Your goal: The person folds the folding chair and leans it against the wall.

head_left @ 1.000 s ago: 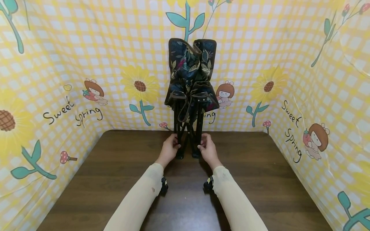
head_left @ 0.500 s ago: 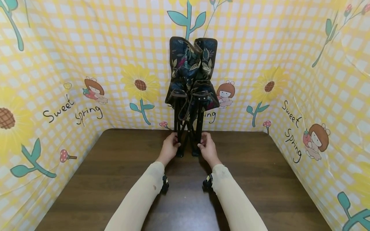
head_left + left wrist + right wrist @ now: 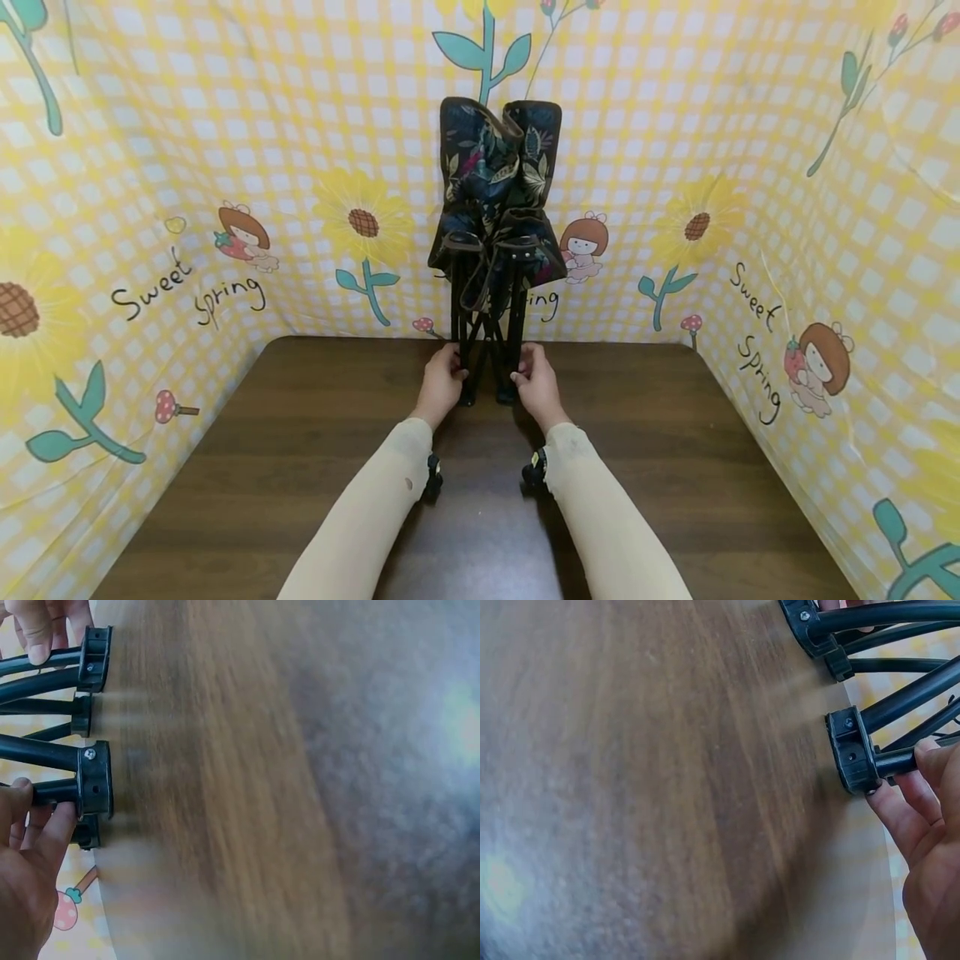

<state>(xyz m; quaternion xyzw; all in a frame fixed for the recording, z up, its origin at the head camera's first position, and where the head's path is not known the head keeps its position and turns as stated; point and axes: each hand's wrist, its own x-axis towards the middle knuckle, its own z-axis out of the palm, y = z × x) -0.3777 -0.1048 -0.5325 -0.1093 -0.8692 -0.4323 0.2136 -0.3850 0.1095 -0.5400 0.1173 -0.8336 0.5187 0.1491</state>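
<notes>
A folded camping chair (image 3: 483, 175) in dark leaf-print fabric stands upright at the far side of the table. Its black tube legs cross below the gathered seat and end in black plastic feet (image 3: 94, 780). My left hand (image 3: 438, 383) pinches the near left leg low down, just above its foot. On the other side, my right hand (image 3: 542, 387) pinches the near right leg (image 3: 896, 761) between thumb and fingers, close over the foot (image 3: 853, 750). The rear legs are partly hidden behind the front ones.
The brown wood-grain table (image 3: 480, 525) runs from my forearms to a checked yellow cloth (image 3: 360, 125) hung behind and at both sides. Small black cameras sit on both wrists. The chair's top overlaps the back cloth in the head view.
My forearms have shifted slightly inward, with the wrists a little closer together. Both hands keep their grip on the legs, and the chair stays almost in place.
</notes>
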